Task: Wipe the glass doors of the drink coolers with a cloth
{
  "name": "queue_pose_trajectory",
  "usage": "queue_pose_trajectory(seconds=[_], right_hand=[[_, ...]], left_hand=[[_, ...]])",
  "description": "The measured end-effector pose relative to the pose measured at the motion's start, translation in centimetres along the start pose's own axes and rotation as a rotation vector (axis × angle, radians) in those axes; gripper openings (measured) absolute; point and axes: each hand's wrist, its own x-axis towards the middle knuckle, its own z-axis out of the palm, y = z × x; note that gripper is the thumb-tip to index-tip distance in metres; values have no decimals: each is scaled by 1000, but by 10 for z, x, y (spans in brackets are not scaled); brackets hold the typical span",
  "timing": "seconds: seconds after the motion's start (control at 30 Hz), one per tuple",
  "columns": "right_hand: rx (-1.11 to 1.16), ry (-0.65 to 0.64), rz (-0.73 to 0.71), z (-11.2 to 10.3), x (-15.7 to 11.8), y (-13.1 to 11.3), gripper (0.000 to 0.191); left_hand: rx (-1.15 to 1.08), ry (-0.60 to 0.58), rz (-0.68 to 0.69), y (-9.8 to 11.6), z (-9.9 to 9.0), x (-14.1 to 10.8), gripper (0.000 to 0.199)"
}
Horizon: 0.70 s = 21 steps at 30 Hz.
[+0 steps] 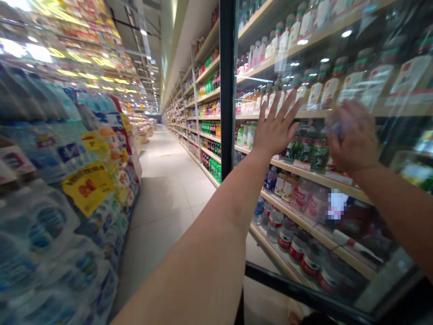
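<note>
Room: a supermarket aisle (162, 212) with a pale tiled floor, shrink-wrapped water bottle packs (50, 180) stacked along its left side.
Cooler: a glass cooler door (389, 117) with a black door frame (227, 90) stands right of the aisle, directly before both hands, bottled drinks (329, 90) shelved behind it.
Left hand (274, 128): raised and open, fingers spread apart, palm toward the glass.
Right hand (352, 137): raised just beside the left, blurred, fingers bunched together; whether they grip anything cannot be told.

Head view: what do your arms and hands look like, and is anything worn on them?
The left forearm and right forearm are bare: no sleeves or watch. The left hand is gloveless, no rings; the right hand is too blurred to tell.
</note>
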Motion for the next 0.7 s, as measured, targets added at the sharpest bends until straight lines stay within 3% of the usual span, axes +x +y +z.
queue_pose_trajectory(seconds=[0.1, 0.23, 0.3, 0.37, 0.47, 0.53, 0.63, 0.7], right_hand=[[-23, 81, 172, 3, -3, 0, 63], [-50, 14, 56, 3, -8, -7, 63], [-48, -36, 74, 3, 0, -7, 62], [-43, -92, 202, 4, 16, -2, 59], [-88, 2, 380, 6, 39, 9, 61], [-106, 1, 327, 3, 46, 12, 61], [-50, -178, 88, -5, 43, 8, 54], [-44, -211, 76, -11, 38, 4, 51]], left_hand=[[17, 1, 10, 0, 0, -1, 60], [39, 10, 17, 1, -3, -2, 58], [42, 11, 12, 1, -3, -2, 58], [36, 5, 1, 0, -3, -1, 58], [13, -4, -7, 0, -4, -1, 58], [-11, -8, -11, 0, -7, 0, 58], [-53, -38, -23, 1, -13, 1, 59], [-73, -61, -36, 2, -16, 1, 59]])
